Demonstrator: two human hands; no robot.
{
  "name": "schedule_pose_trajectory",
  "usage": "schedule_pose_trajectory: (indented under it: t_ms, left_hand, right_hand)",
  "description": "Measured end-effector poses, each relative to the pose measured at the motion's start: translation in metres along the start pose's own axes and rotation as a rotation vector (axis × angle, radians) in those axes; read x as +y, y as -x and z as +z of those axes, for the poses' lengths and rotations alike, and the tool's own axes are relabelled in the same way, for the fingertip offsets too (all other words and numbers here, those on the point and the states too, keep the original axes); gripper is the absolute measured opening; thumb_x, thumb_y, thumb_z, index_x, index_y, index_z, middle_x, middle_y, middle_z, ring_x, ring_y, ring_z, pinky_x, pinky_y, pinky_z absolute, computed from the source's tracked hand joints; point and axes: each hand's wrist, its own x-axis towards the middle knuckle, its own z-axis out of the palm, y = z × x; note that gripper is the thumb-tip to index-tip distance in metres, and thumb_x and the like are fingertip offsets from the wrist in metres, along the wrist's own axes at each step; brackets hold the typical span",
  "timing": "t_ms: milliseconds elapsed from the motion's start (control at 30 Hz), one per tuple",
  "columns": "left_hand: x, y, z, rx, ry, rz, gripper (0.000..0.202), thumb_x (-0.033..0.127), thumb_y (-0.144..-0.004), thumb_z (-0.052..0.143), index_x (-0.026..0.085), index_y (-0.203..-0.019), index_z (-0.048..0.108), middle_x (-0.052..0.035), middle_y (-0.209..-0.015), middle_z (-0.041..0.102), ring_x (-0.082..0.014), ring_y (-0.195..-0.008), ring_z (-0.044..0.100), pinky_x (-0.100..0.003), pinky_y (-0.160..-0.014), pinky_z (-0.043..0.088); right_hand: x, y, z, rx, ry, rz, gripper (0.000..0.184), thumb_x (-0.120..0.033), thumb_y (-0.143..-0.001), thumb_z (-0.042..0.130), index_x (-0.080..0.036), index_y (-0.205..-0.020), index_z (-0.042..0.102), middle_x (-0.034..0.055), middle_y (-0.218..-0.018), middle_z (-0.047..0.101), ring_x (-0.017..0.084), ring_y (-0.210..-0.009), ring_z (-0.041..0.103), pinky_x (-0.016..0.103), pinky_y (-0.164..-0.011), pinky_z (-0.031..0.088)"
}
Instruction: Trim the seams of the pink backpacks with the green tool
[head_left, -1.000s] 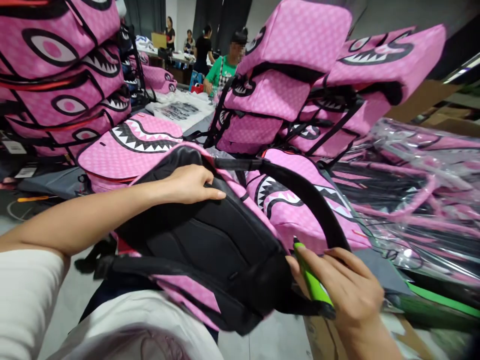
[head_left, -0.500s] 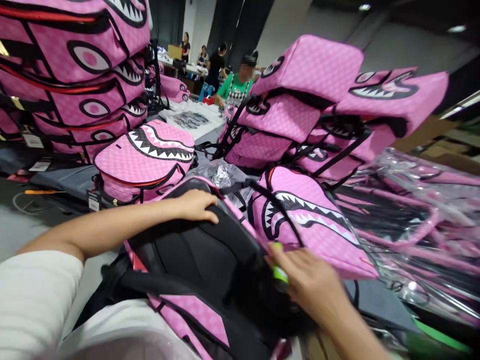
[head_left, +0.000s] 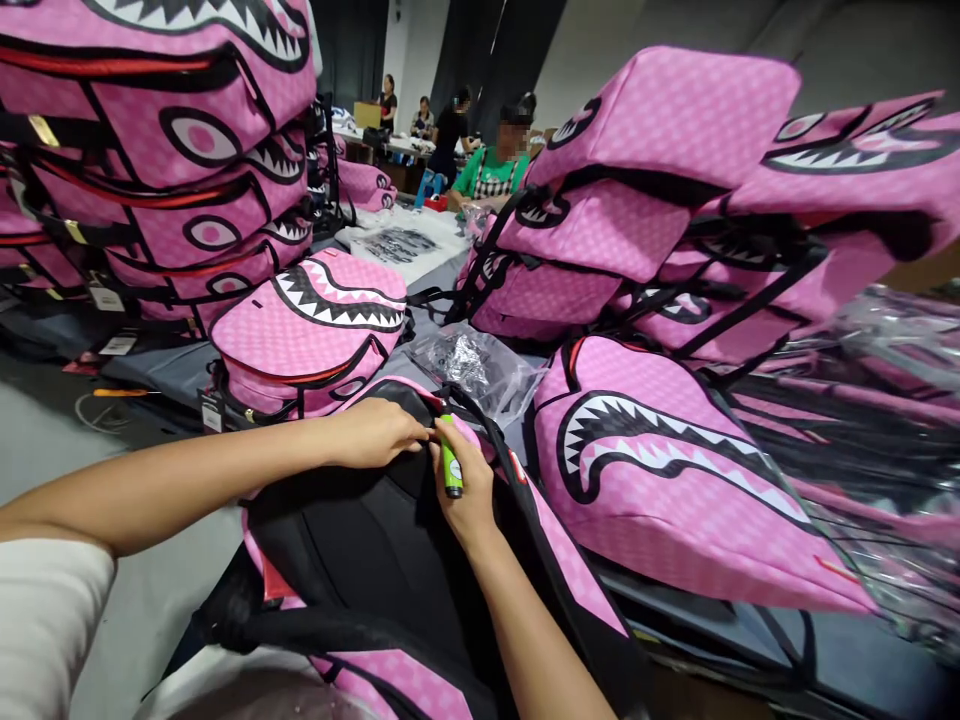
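Two bare hands — one left hand (head_left: 379,432), one right hand (head_left: 466,475) — are at work, with one green pen-like tool (head_left: 451,455) and one black-backed backpack (head_left: 352,540). Two shark-mouth backpacks lie singly: one left-hand bag (head_left: 259,325) and one right-hand bag (head_left: 675,490). The near left stack (head_left: 146,150) shows three backpacks, the middle stack (head_left: 682,120) three, the far-right stack (head_left: 832,290) at least two. Also countable: three white tags (head_left: 107,298), one crumpled clear plastic bag (head_left: 476,365), one orange-handled tool (head_left: 120,393) — and four people (head_left: 489,178) behind.

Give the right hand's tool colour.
The tool is lime green with a black end, clearest in head view.
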Motion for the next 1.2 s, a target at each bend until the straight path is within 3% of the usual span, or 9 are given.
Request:
schedule_pose_trajectory:
  t_ms: [100, 167, 267, 400, 533, 667, 800, 1000, 1200]
  left_hand:
    - [-0.011, -0.008, -0.004, -0.006, 0.077, -0.086, 0.020, 0.019, -0.095, 0.056, 0.021, -0.103, 0.074, -0.0039, -0.095, 0.078, -0.0178, -0.086, 0.073, -0.028, -0.073, 0.053]
    - [-0.017, -0.016, -0.006, 0.075, 0.074, -0.166, 0.028, 0.017, -0.092, 0.060, 0.019, -0.119, 0.067, -0.0107, -0.122, 0.073, -0.0207, -0.105, 0.070, -0.034, -0.088, 0.053]
    - [-0.028, -0.031, -0.004, -0.041, 0.054, -0.202, 0.078, 0.028, -0.082, 0.075, 0.020, -0.151, 0.040, -0.0172, -0.152, 0.051, -0.0266, -0.131, 0.056, -0.041, -0.106, 0.044]
    - [-0.041, -0.049, 0.016, -0.285, -0.008, -0.201, 0.100, 0.042, -0.073, 0.081, 0.023, -0.157, 0.030, -0.0154, -0.151, 0.052, -0.0344, -0.135, 0.049, -0.044, -0.107, 0.039]
    - [-0.037, -0.048, 0.027, -0.245, -0.058, -0.134, 0.110, 0.043, -0.076, 0.078, 0.017, -0.161, 0.015, -0.0199, -0.156, 0.045, -0.0343, -0.142, 0.042, -0.045, -0.111, 0.034]
    - [-0.018, -0.035, 0.022, -0.189, -0.101, -0.057, 0.125, 0.051, -0.074, 0.079, 0.014, -0.162, -0.002, -0.0246, -0.162, 0.034, -0.0387, -0.147, 0.035, -0.056, -0.118, 0.024]
    - [-0.006, -0.026, 0.028, -0.170, -0.179, -0.072, 0.130, 0.050, -0.067, 0.085, 0.018, -0.163, 0.003, -0.0264, -0.164, 0.028, -0.0448, -0.146, 0.034, -0.065, -0.118, 0.016]
    - [-0.011, -0.023, 0.041, -0.178, -0.211, -0.108, 0.122, 0.043, -0.074, 0.081, 0.018, -0.163, 0.001, -0.0219, -0.150, 0.049, -0.0377, -0.122, 0.055, -0.046, -0.099, 0.040]
    - [-0.015, -0.021, 0.038, -0.197, -0.229, -0.078, 0.110, 0.043, -0.080, 0.076, 0.014, -0.163, 0.010, -0.0213, -0.150, 0.049, -0.0365, -0.123, 0.053, -0.043, -0.095, 0.041]
  right_hand:
    - [0.007, 0.004, 0.015, 0.038, -0.010, 0.006, 0.034, -0.017, -0.096, 0.058, -0.021, -0.129, 0.065, 0.0095, -0.106, 0.078, 0.022, -0.091, 0.077, 0.038, -0.082, 0.062]
    - [0.004, 0.009, 0.016, 0.076, -0.024, 0.016, 0.036, -0.015, -0.095, 0.058, -0.021, -0.130, 0.063, 0.0102, -0.107, 0.078, 0.021, -0.091, 0.076, 0.038, -0.083, 0.062]
    - [-0.014, 0.022, 0.015, 0.134, -0.025, -0.006, 0.037, -0.013, -0.094, 0.056, -0.021, -0.130, 0.061, 0.0102, -0.105, 0.077, 0.022, -0.094, 0.075, 0.040, -0.084, 0.061]
    - [-0.044, 0.040, 0.009, 0.105, -0.071, -0.024, 0.040, -0.008, -0.090, 0.058, -0.023, -0.127, 0.062, 0.0092, -0.104, 0.077, 0.024, -0.098, 0.074, 0.049, -0.095, 0.056]
    - [-0.045, 0.048, -0.003, -0.031, -0.097, -0.034, 0.044, -0.007, -0.089, 0.059, -0.022, -0.129, 0.060, 0.0118, -0.110, 0.076, 0.024, -0.105, 0.072, 0.050, -0.100, 0.055]
    - [-0.037, 0.048, -0.009, -0.009, -0.147, 0.016, 0.040, -0.023, -0.094, 0.057, -0.022, -0.134, 0.056, 0.0120, -0.110, 0.076, 0.026, -0.104, 0.072, 0.051, -0.096, 0.057]
    - [-0.040, 0.051, -0.005, -0.004, -0.181, 0.113, 0.038, -0.037, -0.099, 0.048, -0.022, -0.132, 0.057, 0.0113, -0.105, 0.077, 0.028, -0.099, 0.073, 0.050, -0.090, 0.058]
    - [-0.038, 0.056, -0.004, -0.070, -0.202, 0.191, 0.044, -0.044, -0.100, 0.047, -0.020, -0.135, 0.056, 0.0120, -0.109, 0.076, 0.028, -0.103, 0.074, 0.047, -0.092, 0.059]
    - [-0.031, 0.050, -0.011, -0.114, -0.193, 0.375, 0.039, -0.039, -0.096, 0.051, -0.019, -0.129, 0.054, 0.0109, -0.107, 0.075, 0.026, -0.098, 0.077, 0.042, -0.090, 0.062]
